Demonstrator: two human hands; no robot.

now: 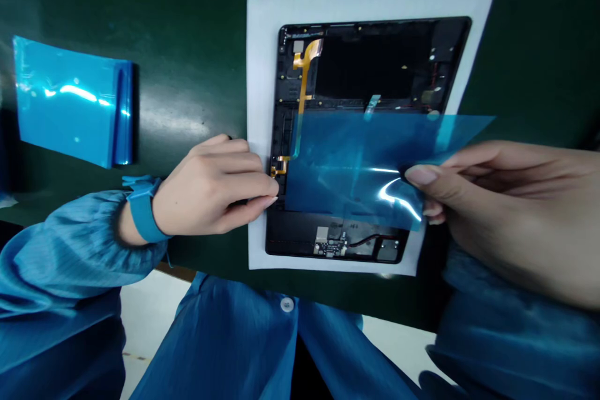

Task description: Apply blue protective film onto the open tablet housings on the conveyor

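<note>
An opened black tablet frame (365, 62) lies on a white sheet of paper (260, 75), with orange flex cables and a small circuit board showing inside. My right hand (497, 200) pinches a translucent blue film (356, 162) and holds it over the tablet's lower half. My left hand (215, 184) rests at the tablet's left edge, fingers curled together with the tips pressed on the frame by a flex connector. A blue strap circles my left wrist.
A stack of blue film sheets (70, 100) lies on the dark green table (178, 44) at the left. The table's front edge runs just above my blue smock, with pale floor below.
</note>
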